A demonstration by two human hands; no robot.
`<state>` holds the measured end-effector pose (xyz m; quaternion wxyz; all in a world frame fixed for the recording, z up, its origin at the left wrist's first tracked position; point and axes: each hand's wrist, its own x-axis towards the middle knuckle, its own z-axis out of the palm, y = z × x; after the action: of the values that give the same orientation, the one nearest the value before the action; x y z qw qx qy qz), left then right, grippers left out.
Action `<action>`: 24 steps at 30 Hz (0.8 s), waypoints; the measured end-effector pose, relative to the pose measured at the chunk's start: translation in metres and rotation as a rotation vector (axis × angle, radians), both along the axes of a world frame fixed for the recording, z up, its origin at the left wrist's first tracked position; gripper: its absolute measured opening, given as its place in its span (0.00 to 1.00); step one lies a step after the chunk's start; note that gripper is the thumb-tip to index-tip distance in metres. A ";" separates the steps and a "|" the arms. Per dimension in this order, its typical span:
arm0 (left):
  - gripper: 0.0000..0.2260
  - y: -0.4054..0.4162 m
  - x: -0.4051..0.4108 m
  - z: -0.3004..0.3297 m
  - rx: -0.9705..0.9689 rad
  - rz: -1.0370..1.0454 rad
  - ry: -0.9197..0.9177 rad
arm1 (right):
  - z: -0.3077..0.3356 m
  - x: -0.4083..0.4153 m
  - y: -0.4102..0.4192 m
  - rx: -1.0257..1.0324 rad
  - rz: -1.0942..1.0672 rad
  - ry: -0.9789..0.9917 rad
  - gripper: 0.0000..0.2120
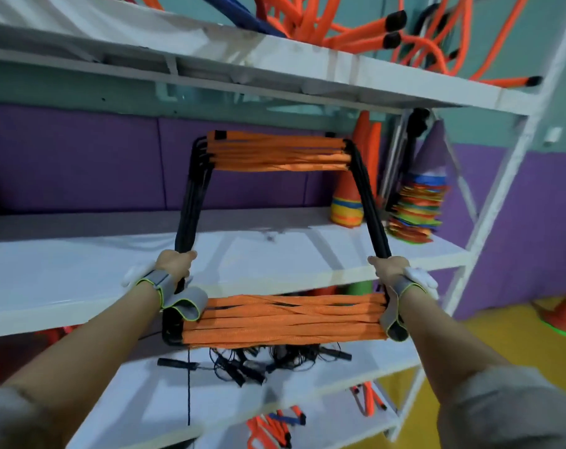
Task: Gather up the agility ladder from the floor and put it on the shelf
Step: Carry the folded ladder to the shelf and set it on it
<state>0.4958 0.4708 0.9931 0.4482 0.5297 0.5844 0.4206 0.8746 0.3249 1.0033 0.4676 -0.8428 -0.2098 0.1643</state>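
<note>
**Bundle's almost on the shelf, but it could still flop apart**

The gathered agility ladder of black rungs and orange webbing straps [275,241] is held up in front of the white metal shelf board [64,273], far end already over it. The left hand [176,264] grips the left stack of rungs, the right hand [388,270] the right stack. My worry: loosen either grip early and the rungs fan out, or the near straps sag into the tangled black skipping ropes [252,361] on the shelf below. The stacked coloured cones [346,205] on the right look bumpable too.

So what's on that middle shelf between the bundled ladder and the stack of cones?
In the head view, only bare white shelf shows between the agility ladder and the cone stack.
</note>
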 end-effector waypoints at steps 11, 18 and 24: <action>0.12 0.095 0.045 -0.005 -0.097 0.161 0.007 | 0.016 0.060 0.160 0.025 0.311 0.129 0.15; 0.06 0.134 0.058 0.000 -0.169 0.115 0.023 | 0.006 0.074 0.193 0.014 0.360 0.163 0.09; 0.02 0.147 0.061 -0.012 -0.225 0.154 -0.028 | -0.001 0.078 0.211 -0.081 0.401 0.191 0.05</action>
<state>0.5567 0.6181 0.9811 0.4791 0.4239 0.6606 0.3929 0.9528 0.5357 1.0020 0.4091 -0.7828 -0.3213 0.3414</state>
